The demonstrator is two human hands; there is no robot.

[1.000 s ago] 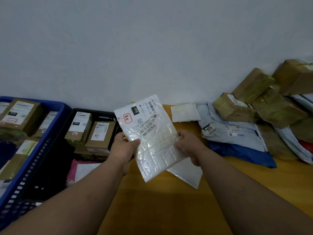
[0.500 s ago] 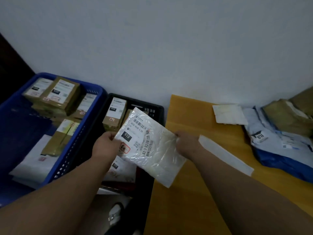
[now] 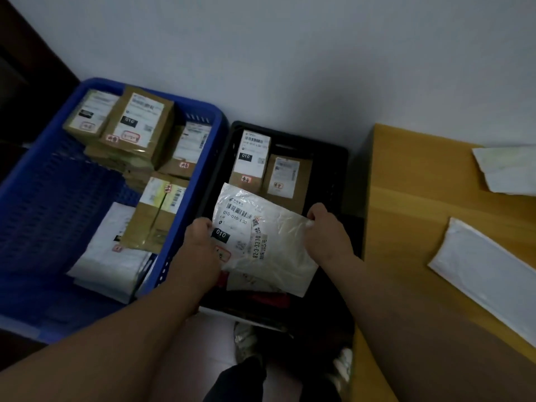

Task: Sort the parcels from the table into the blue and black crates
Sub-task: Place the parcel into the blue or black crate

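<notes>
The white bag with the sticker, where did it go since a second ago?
Both hands carried the white bag leftward off the table and lowered it over the black crate. The left hand and right hand grip its edges as before. The boxes in the blue crate look unmoved.

Plain grey-white wall (image 3: 290, 53); wooden table (image 3: 406, 198) at right; dim light.

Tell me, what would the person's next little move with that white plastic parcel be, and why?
Probably lower it a little and let go. Both the left hand and the right hand grip the white parcel by its edges, and it already sits over the black crate, just in front of two brown boxes there.
</notes>
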